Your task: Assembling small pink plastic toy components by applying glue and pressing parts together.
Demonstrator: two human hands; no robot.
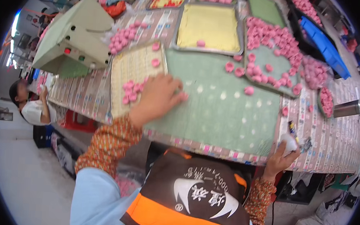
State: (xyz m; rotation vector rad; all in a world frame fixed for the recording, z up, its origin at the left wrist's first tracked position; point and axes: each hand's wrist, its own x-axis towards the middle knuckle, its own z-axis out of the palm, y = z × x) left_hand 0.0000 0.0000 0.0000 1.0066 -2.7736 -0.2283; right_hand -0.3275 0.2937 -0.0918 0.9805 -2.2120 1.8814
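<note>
The left hand [160,95] reaches palm down across the left edge of the green mat [219,73], its fingers bent and fairly close together; a pink piece [184,96] shows at its fingertips over the mat, though whether it is pinched there or merely touched I cannot tell. The right hand [282,158] is curled around a white bottle [289,144] just off the mat's near right corner, with a dark and yellow tube [292,128] lying beside the bottle. White dots [200,89] are spread over the mat. Against the mat's left side lies a cream tray [120,74], bearing a cluster of pink pieces [131,91] close to the left wrist. Just beyond the mat's far edge is a yellow tray [210,25] with one pink piece near its front. At the mat's far right corner stands a grey tray [269,60] crowded with pink cups [285,42], a loose pink ball [248,90] lying on the mat near it. Farther left of the mat stands a pale machine [88,28] with buttons on its front.
</note>
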